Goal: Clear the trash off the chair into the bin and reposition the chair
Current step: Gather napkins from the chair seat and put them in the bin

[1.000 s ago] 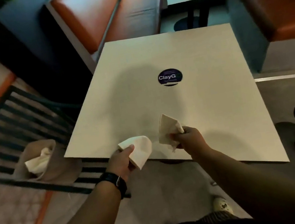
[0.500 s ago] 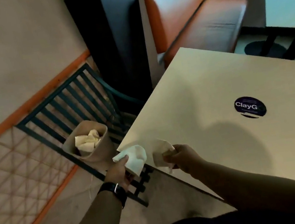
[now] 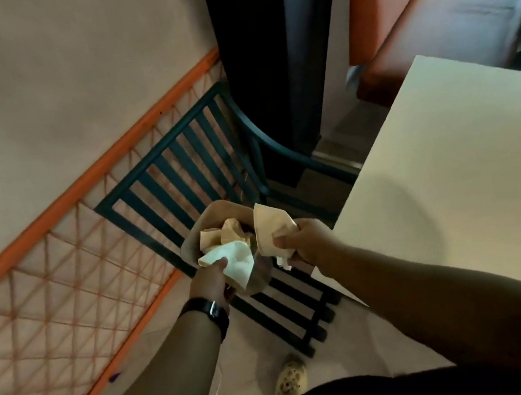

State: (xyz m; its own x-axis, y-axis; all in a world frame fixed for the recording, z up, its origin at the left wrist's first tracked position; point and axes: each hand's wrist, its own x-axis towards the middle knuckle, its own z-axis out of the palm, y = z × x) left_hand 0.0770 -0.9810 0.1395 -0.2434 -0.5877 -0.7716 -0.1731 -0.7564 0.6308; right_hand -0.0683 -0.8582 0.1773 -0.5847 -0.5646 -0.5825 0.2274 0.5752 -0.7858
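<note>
Over bin (image 3: 210, 216): napkins pinched in fingers (image 3: 220, 263) (both hands).

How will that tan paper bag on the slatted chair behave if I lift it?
The paper bag looks thin and creased, so probably floppy. It holds only crumpled napkins, so likely light. Standing open on the slatted chair, it may tip.

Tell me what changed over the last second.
Both hands carried their napkins from the table edge to the paper bag on the slatted chair. The left hand and right hand now hover there. Each still grips its napkin; the bag stays put.
</note>
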